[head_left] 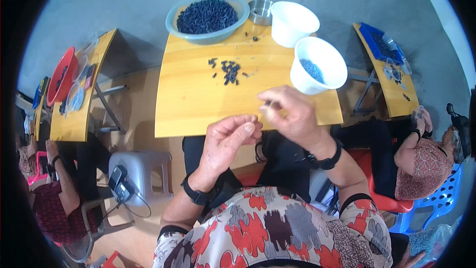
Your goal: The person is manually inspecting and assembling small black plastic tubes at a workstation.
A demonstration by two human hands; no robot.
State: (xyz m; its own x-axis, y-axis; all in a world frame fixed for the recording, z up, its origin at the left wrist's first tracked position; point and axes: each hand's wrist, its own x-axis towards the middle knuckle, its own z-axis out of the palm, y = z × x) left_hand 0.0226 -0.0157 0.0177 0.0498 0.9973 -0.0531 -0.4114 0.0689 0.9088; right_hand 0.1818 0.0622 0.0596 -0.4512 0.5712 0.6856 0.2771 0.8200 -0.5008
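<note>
Two hands meet over the near edge of the yellow table (198, 104), and the work looks to be mid-sort: one small dark piece (267, 102) is pinched between thumb and fingertips of the right hand (292, 114), held just above the tabletop. The left hand (229, 136) sits at about seven o'clock from it, fingers curled loosely toward the thumb; whether it grips anything I cannot tell. A little heap of dark pieces (228, 71) lies at eleven o'clock from the right hand, well apart from it. At one o'clock, just beside the right hand, stands a white tub (318, 64) with bluish pieces inside; a second white tub (293, 23), a small metal cup (260, 11) and a large full bowl (207, 17) line the far edge. Judging by this, the pinched piece calls for a short, careful carry to the near tub.
</note>
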